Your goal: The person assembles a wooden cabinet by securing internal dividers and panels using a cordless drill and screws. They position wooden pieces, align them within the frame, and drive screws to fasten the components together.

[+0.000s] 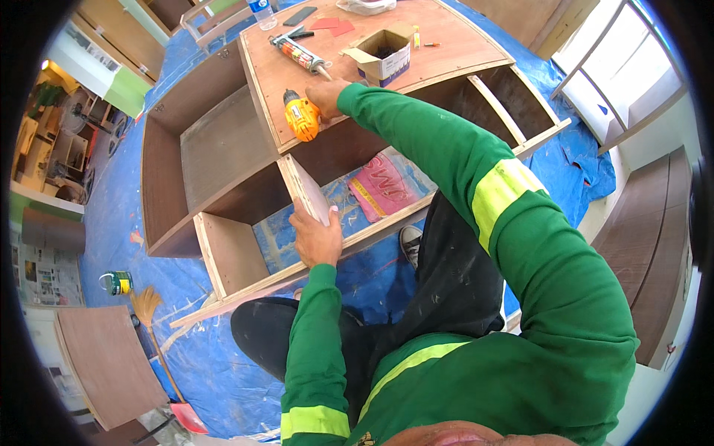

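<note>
My left hand (pixel 318 232) is wrapped round the near end of an upright plywood divider (pixel 303 183), thumb on one side and fingers on the other. The divider stands inside a wooden cabinet frame (pixel 232 249). Farther off, my right hand (pixel 324 98) is closed on a yellow-orange cordless drill (pixel 303 119) at the edge of the plywood panel (pixel 424 26). The drill's black chuck points away from me; its grip is mostly hidden by the hand. Just beyond it lies a caulking gun (pixel 299 55) with a cartridge. An open cardboard box (pixel 385 65) of small dark items stands beside my right wrist.
Red sandpaper sheets (pixel 342 28) and a water bottle (pixel 262 13) sit at the panel's far side. A pink sack (pixel 383 187) lies inside the frame. Blue tarp (pixel 186 282) covers the floor; a broom (pixel 152 316), red dustpan (pixel 189 418) and tub (pixel 117 282) are at left.
</note>
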The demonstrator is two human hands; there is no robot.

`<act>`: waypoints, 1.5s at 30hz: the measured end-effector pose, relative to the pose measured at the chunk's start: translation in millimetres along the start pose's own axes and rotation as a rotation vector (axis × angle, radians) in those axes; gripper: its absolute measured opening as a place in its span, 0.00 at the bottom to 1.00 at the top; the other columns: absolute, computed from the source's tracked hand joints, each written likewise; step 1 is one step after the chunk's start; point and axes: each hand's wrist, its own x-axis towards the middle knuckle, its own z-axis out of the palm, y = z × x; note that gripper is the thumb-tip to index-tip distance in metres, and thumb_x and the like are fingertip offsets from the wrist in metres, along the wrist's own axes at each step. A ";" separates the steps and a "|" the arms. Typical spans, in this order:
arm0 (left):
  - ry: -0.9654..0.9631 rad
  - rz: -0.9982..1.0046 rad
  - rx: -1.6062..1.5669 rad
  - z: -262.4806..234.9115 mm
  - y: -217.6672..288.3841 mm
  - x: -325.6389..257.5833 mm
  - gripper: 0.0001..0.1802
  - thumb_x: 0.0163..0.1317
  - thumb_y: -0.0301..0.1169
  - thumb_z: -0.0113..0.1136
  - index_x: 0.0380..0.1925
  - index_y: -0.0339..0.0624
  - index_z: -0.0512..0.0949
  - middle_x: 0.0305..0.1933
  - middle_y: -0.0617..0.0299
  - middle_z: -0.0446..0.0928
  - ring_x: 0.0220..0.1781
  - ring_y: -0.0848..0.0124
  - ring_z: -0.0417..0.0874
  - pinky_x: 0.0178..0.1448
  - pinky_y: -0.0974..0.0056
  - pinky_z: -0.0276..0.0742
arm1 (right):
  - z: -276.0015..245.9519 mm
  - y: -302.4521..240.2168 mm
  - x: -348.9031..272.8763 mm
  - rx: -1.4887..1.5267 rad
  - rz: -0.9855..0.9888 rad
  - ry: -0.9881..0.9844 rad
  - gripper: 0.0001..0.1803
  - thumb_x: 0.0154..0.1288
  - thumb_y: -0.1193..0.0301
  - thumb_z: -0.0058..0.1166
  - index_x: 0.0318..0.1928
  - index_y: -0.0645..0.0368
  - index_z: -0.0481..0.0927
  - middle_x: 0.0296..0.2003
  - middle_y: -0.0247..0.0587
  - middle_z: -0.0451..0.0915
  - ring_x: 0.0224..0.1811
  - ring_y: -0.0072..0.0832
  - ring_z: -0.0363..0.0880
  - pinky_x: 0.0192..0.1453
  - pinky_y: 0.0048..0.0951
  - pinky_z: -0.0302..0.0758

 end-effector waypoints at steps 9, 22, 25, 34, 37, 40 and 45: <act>-0.047 -0.018 -0.016 -2.8 3.9 0.8 0.53 0.66 0.53 0.71 0.83 0.44 0.56 0.73 0.39 0.69 0.67 0.35 0.80 0.68 0.36 0.77 | 38.7 21.2 -6.1 -0.132 -0.208 0.427 0.20 0.66 0.68 0.69 0.56 0.60 0.83 0.50 0.50 0.86 0.59 0.47 0.86 0.60 0.46 0.85; -0.109 -0.029 -0.039 -3.4 21.7 10.9 0.54 0.65 0.44 0.75 0.83 0.39 0.55 0.75 0.39 0.68 0.75 0.37 0.74 0.74 0.41 0.74 | 26.2 437.0 -75.9 -0.176 0.381 0.794 0.18 0.69 0.62 0.69 0.56 0.55 0.90 0.48 0.54 0.89 0.56 0.50 0.88 0.62 0.50 0.83; -0.050 -0.027 0.016 -6.2 13.0 7.4 0.54 0.65 0.43 0.75 0.83 0.41 0.54 0.72 0.39 0.69 0.70 0.37 0.77 0.69 0.40 0.77 | 44.4 414.2 -47.2 0.079 0.374 0.576 0.12 0.70 0.66 0.68 0.51 0.54 0.91 0.54 0.55 0.87 0.57 0.53 0.86 0.65 0.49 0.80; -0.124 -0.040 -0.034 1.6 22.3 13.2 0.52 0.65 0.40 0.74 0.83 0.39 0.56 0.74 0.38 0.69 0.74 0.38 0.74 0.73 0.43 0.74 | 46.2 576.7 -15.7 -0.028 0.530 1.102 0.16 0.69 0.73 0.55 0.54 0.67 0.83 0.52 0.65 0.87 0.54 0.55 0.86 0.59 0.54 0.78; -0.088 -0.080 0.009 -4.6 18.6 9.8 0.52 0.65 0.40 0.74 0.83 0.38 0.56 0.73 0.38 0.69 0.74 0.38 0.74 0.73 0.43 0.74 | 36.5 535.2 43.1 0.033 0.683 0.736 0.20 0.69 0.68 0.58 0.57 0.65 0.81 0.53 0.61 0.85 0.56 0.51 0.82 0.61 0.48 0.74; -0.117 -0.098 -0.009 -5.4 20.4 11.2 0.52 0.65 0.40 0.74 0.83 0.38 0.56 0.73 0.38 0.69 0.74 0.38 0.74 0.73 0.43 0.74 | 35.2 503.1 50.8 -0.007 0.698 0.651 0.19 0.69 0.66 0.58 0.56 0.64 0.82 0.49 0.56 0.83 0.51 0.47 0.80 0.54 0.47 0.72; -0.116 -0.078 -0.012 -4.6 21.9 15.2 0.52 0.64 0.39 0.73 0.82 0.38 0.56 0.72 0.38 0.69 0.73 0.37 0.75 0.73 0.42 0.74 | 33.5 492.8 48.6 0.044 0.716 0.629 0.19 0.69 0.61 0.59 0.53 0.61 0.83 0.43 0.49 0.81 0.41 0.41 0.78 0.43 0.44 0.70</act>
